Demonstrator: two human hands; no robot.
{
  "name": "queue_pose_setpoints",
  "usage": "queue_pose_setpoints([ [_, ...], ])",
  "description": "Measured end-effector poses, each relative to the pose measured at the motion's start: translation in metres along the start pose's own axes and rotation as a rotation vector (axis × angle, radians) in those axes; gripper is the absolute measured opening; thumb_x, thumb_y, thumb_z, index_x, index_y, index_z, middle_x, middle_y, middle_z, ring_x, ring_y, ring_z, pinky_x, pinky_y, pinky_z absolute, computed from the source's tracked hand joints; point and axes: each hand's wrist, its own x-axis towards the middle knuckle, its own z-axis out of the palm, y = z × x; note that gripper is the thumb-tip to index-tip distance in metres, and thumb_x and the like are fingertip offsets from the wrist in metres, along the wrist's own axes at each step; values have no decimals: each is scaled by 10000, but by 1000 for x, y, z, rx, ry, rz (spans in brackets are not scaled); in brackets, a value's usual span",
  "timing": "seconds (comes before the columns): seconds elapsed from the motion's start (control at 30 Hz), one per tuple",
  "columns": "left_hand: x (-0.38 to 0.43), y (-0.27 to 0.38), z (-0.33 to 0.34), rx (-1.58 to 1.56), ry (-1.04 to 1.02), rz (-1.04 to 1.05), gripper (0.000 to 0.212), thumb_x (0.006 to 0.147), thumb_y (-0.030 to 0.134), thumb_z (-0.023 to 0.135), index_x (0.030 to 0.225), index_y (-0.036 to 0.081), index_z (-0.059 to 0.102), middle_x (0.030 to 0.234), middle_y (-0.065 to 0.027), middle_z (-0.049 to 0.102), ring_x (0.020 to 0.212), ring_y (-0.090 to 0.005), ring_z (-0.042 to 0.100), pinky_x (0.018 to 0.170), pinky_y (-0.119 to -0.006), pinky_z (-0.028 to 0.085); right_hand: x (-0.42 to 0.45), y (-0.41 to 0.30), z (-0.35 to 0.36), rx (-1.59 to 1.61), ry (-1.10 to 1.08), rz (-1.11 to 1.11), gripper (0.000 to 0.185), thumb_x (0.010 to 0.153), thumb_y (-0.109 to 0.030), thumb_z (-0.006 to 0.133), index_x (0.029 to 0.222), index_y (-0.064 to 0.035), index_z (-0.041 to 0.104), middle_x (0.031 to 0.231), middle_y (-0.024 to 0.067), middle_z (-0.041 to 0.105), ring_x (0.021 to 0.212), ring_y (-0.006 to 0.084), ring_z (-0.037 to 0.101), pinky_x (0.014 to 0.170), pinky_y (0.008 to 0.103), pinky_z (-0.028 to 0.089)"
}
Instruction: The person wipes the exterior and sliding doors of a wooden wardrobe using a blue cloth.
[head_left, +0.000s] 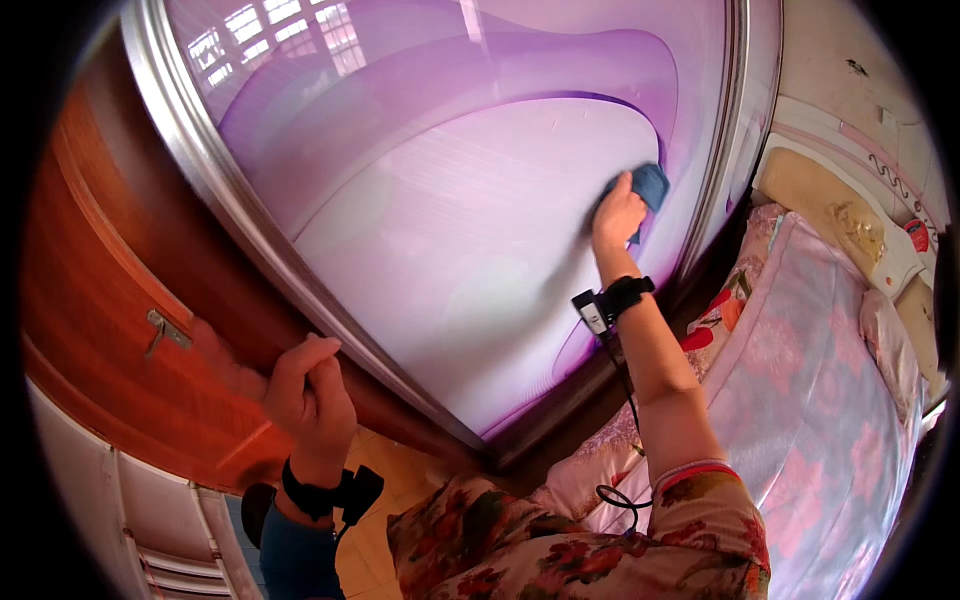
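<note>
My right hand (619, 213) presses a blue cloth (651, 186) against a glossy sliding wardrobe door panel (450, 195), patterned in purple and white curves. The cloth lies near the right part of the panel, bunched partly under my fingers. My left hand (313, 394) is empty, with loosely bent fingers and a gap between them. It hovers close to the silver metal frame (247, 202) on the panel's left side; whether it touches the frame I cannot tell. Black straps with small devices circle both wrists, the right one (628, 296) trailing a cable.
A bed with a pink floral cover (795, 390) and a padded headboard (825, 202) stands on the right. To the left is a reddish wooden door (97, 247) with a metal handle (166, 330). Tiled floor (371, 525) shows below. A cable loop (619, 496) hangs by my right sleeve.
</note>
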Motion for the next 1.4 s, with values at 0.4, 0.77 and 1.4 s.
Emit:
queue_pose_setpoints([
  [0.4, 8, -1, 9, 125, 77, 150, 208, 832, -105, 500, 834, 53, 637, 1493, -185, 220, 970, -198, 393, 765, -282, 310, -180, -100, -83, 528, -293, -1097, 552, 634, -262, 731, 1150, -117, 597, 1416, 118, 411, 1334, 323, 314, 1077, 553, 222],
  [0.77, 2, 5, 7, 160, 15, 48, 150, 866, -45, 512, 857, 62, 617, 1431, -172, 258, 1195, -256, 372, 914, -327, 378, -137, 0, -54, 242, -398, -1377, 335, 708, -339, 661, 1037, -306, 608, 1342, 24, 496, 1259, 266, 420, 1052, 526, 292],
  [1.4, 5, 5, -2, 303, 49, 13, 195, 854, -18, 534, 744, 105, 641, 1555, -117, 64, 1397, -304, 204, 1039, -353, 373, -65, 201, 51, 149, -76, 527, 684, 941, -504, 348, 1057, 117, 610, 1157, 373, 525, 1077, 486, 513, 931, 517, 389],
])
